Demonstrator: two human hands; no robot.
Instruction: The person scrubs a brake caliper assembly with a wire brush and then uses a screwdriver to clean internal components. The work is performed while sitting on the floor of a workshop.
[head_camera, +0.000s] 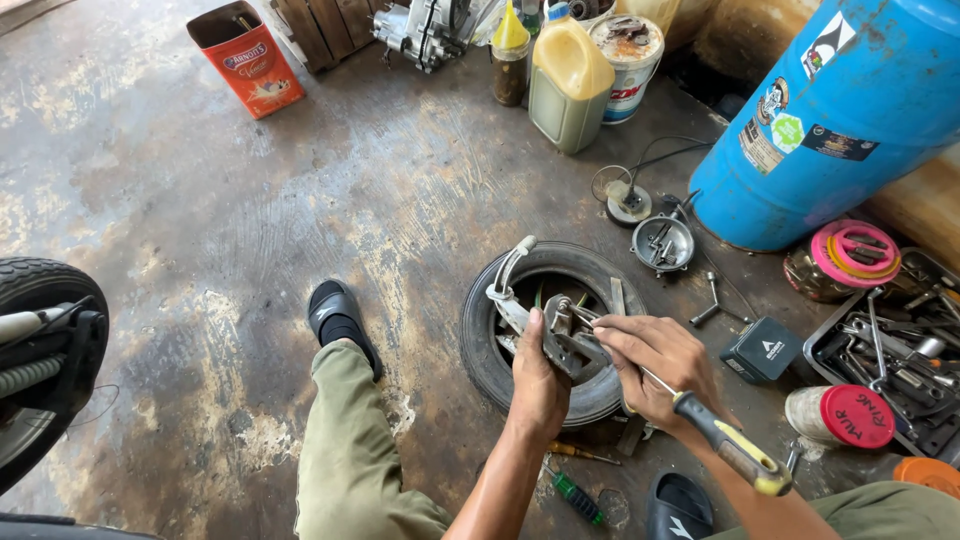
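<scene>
A small black tyre (500, 345) lies flat on the concrete floor in front of me. Over it my left hand (537, 380) grips a greasy metal part (568, 335) that has a bent chrome lever (507, 275) sticking up and left. My right hand (655, 365) holds a screwdriver with a yellow and black handle (735, 452); its shaft runs up left and the tip touches the metal part. Both forearms come in from the bottom edge.
My olive-trousered leg and black sandal (338, 315) rest left of the tyre. A tool tray (890, 350), jars and a small black box (762, 350) sit right. A blue drum (840, 110), oil jug (568, 80) and orange tin (245, 55) stand behind. A motorcycle wheel (35, 370) is far left.
</scene>
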